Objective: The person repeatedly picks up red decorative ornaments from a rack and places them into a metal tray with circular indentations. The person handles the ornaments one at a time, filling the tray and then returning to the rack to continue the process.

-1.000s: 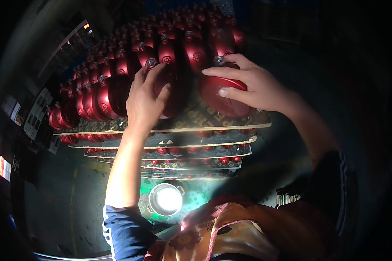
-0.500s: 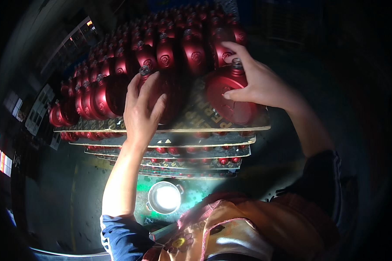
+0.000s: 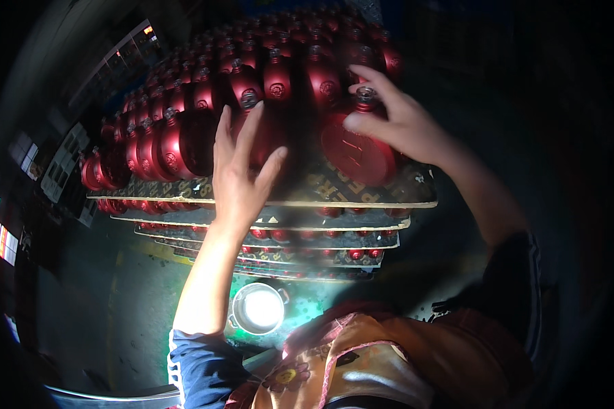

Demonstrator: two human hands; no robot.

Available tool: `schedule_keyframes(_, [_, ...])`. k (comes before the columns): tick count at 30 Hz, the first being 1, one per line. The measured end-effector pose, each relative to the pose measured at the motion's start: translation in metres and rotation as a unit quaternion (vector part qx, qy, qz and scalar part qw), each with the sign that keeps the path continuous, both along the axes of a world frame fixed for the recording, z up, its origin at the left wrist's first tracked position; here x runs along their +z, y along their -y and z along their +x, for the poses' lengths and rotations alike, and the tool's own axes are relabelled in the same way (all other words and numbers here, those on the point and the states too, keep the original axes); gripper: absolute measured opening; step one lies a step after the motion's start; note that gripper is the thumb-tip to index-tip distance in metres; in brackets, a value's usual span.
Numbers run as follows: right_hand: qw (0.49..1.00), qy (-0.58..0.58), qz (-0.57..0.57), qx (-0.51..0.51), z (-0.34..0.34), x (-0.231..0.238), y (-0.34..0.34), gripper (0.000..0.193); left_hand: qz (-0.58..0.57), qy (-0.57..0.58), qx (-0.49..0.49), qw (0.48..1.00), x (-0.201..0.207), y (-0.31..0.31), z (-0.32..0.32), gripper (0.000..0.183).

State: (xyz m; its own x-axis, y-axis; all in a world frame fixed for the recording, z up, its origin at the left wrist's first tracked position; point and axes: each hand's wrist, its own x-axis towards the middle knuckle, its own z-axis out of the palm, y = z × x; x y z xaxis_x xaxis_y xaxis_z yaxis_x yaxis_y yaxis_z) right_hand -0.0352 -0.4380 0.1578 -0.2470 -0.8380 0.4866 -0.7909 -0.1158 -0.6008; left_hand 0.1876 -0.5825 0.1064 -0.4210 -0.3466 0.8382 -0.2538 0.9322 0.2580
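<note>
My right hand (image 3: 402,126) grips a flat, round red glass bottle (image 3: 359,153) near its clear threaded neck, thumb in front and fingers behind. This bottle stands near the front right of the top board (image 3: 320,194). My left hand (image 3: 241,170) is open, its fingers spread before another red bottle (image 3: 274,129), whose body is mostly hidden and in shadow. Whether the fingertips touch that bottle is unclear. Behind both hands stand many rows of similar red bottles (image 3: 278,78) with clear necks and a round raised emblem.
Lower boards (image 3: 320,230) in the stack carry more red bottles between them. A metal pot (image 3: 258,309) with two side handles sits on the green floor (image 3: 143,300) below, brightly lit. Lit windows (image 3: 5,242) show at the far left.
My left hand has moved slightly right, its fingers now more spread. My right thumb has shifted up the bottle toward its neck. The whole scene has shifted a little to the right.
</note>
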Motion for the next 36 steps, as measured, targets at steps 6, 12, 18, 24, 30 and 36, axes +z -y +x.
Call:
schedule_keyframes(6, [0.961, -0.235, -0.047, -0.135, -0.062, -0.005, 0.034, 0.05, -0.024, -0.007, 0.121, 0.992, 0.032, 0.07, 0.059, 0.052])
schedule_keyframes(12, [0.938, -0.231, 0.091, -0.241, -0.09, -0.031, 0.089, 0.066, 0.055, 0.13, 0.257, 0.956, 0.016, 0.104, 0.055, 0.067])
schedule_keyframes(18, [0.977, -0.107, -0.023, -0.181, -0.109, -0.043, 0.073, 0.064, 0.056, 0.09, 0.259, 0.96, 0.006, 0.095, 0.054, 0.063])
schedule_keyframes(24, [0.972, -0.006, -0.214, -0.101, -0.125, -0.055, -0.011, 0.065, -0.009, -0.072, 0.142, 0.987, -0.019, 0.079, 0.097, 0.055])
schedule_keyframes(30, [0.864, 0.302, -0.388, -0.108, -0.109, -0.067, -0.17, 0.067, 0.221, -0.366, 0.088, 0.9, -0.061, 0.011, 0.177, 0.064])
schedule_keyframes(36, [0.82, 0.477, -0.307, 0.072, 0.015, -0.114, -0.196, 0.064, 0.467, -0.532, -0.085, 0.701, -0.153, -0.016, 0.222, 0.067])
